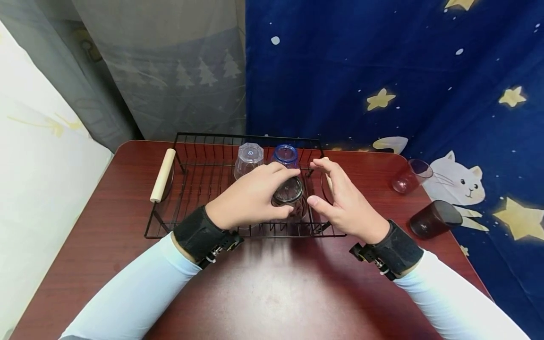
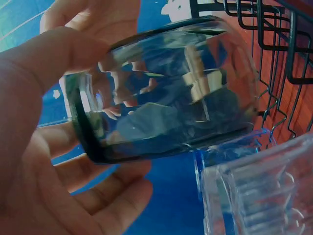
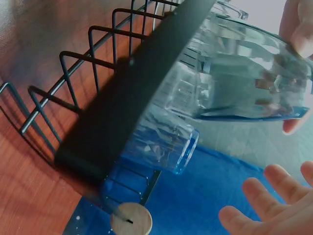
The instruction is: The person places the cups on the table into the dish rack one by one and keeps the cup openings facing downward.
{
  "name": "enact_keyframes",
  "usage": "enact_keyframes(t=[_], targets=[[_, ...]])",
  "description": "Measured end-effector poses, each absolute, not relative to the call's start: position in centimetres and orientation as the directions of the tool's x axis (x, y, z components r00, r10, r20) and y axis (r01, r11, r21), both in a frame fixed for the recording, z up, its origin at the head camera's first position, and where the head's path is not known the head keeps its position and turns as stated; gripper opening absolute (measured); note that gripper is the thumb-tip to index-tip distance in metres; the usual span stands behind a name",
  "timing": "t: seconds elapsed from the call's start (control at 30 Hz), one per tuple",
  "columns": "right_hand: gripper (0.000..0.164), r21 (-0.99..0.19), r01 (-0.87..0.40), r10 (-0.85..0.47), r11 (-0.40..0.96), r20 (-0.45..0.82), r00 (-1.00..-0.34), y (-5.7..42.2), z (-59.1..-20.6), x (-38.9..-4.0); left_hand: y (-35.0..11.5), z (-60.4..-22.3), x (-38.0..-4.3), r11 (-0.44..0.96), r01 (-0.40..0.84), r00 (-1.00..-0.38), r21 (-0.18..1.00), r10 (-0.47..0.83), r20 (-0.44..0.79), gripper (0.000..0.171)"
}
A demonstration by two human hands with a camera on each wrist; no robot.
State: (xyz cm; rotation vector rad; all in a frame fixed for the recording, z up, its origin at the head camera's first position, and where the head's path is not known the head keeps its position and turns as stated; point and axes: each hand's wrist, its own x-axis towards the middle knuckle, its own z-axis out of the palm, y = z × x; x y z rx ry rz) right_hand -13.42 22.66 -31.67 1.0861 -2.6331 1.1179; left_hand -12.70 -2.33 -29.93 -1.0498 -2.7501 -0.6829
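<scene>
My left hand (image 1: 250, 193) holds a smoky clear drinking glass (image 1: 290, 191) by its upturned base, thumb on one side and fingers on the other. The glass is upside down at the right end of a black wire dish rack (image 1: 204, 164). In the left wrist view, the thumb and fingers curve around one end of the glass (image 2: 171, 93). My right hand (image 1: 346, 203) is apart from the glass, just to its right, with fingers spread and nothing held. Behind the glass stand an upside-down clear faceted glass (image 1: 249, 158) and a blue-tinted glass (image 1: 285, 153).
A pale wooden handle (image 1: 163, 175) is fixed to the rack's left end; another is partly hidden behind my right hand. On the table's right side stand a pinkish glass (image 1: 410, 178) and a dark glass (image 1: 433, 219). A blue curtain (image 1: 323, 80) hangs behind the reddish-brown table (image 1: 272, 293).
</scene>
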Motion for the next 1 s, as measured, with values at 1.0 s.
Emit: enact_keyframes(t=[1.0], targets=[[0.071,-0.489,-0.633,-0.559,0.601,0.308,-0.769,23.7,-32.3,-13.7,0.2,-31.6,-13.1,0.797,0.575,-0.814,0.186,0.581,0.027,0.069]])
